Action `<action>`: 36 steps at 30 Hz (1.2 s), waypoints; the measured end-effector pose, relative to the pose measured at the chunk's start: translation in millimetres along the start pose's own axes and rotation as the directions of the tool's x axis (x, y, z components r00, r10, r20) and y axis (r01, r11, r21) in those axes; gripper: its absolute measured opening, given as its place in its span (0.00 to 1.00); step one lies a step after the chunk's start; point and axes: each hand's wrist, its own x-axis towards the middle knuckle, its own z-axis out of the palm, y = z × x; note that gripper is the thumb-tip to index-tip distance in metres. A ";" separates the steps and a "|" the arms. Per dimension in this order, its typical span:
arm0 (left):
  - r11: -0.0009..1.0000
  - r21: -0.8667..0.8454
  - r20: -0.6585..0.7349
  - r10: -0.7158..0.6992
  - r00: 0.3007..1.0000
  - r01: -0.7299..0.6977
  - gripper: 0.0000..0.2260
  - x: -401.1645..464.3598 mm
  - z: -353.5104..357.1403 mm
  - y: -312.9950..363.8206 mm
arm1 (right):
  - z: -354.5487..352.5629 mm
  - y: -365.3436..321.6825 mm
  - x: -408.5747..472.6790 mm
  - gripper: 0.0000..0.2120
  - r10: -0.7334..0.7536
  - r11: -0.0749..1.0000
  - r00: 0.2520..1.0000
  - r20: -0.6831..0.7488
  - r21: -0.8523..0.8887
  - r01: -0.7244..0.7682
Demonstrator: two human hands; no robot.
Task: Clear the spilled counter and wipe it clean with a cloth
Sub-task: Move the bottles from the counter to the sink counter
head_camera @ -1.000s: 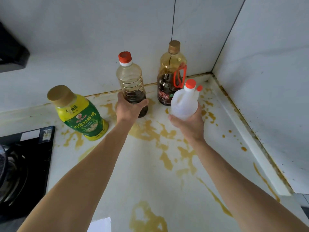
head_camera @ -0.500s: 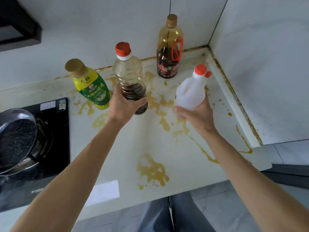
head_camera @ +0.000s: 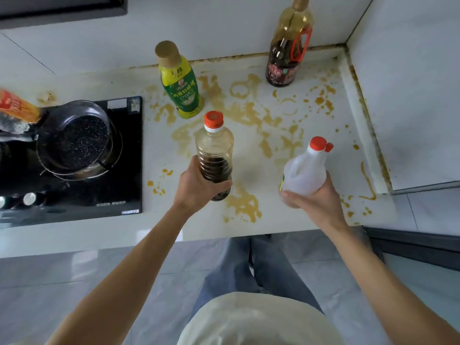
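Note:
My left hand [head_camera: 196,186] grips the base of a clear bottle with dark liquid and a red cap [head_camera: 214,148], held above the counter's front part. My right hand [head_camera: 316,202] grips a white plastic jug with a red cap [head_camera: 305,170], lifted off the counter. The white counter [head_camera: 249,227] is covered with yellow-brown spill stains [head_camera: 251,113]. A green-and-yellow bottle [head_camera: 180,83] stands near the back wall. A tall amber bottle with a red handle [head_camera: 288,46] stands in the back right corner. No cloth is visible.
A black cooktop [head_camera: 124,158] with a dark pan [head_camera: 74,138] lies on the left. An orange packet [head_camera: 17,107] sits at the far left edge. Walls close the counter at the back and right. Grey floor lies below the counter's front edge.
Both hands have drawn the two bottles back from the corner toward the counter's front edge. The view has pulled back and tilted down, showing the floor and my legs.

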 end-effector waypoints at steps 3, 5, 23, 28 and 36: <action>1.000 0.007 0.016 -0.019 1.000 0.019 0.35 -24.0 -0.7 -14.9 | -2.1 11.0 -18.9 0.40 0.007 0.998 1.000 0.024 -0.063 -0.006; 0.999 -0.004 0.019 -0.047 0.999 0.047 0.36 -38.2 -0.2 -23.8 | -4.9 17.4 -29.8 0.39 0.012 0.994 0.999 0.043 -0.108 -0.007; 0.825 -0.378 -0.283 -0.534 0.797 0.420 0.32 -261.7 28.3 -148.6 | 48.8 -0.9 -39.5 0.35 -0.004 0.803 0.861 0.508 -0.511 0.305; 0.628 -0.538 -0.293 -0.765 0.574 0.562 0.33 -356.1 62.6 -204.1 | 124.8 -25.2 -66.1 0.33 -0.037 0.706 0.689 0.724 -0.469 0.531; 0.299 -0.715 -0.176 -0.952 0.251 0.632 0.32 -476.9 106.6 -259.3 | 271.2 -43.1 -152.0 0.42 -0.040 0.594 0.470 0.882 -0.357 0.721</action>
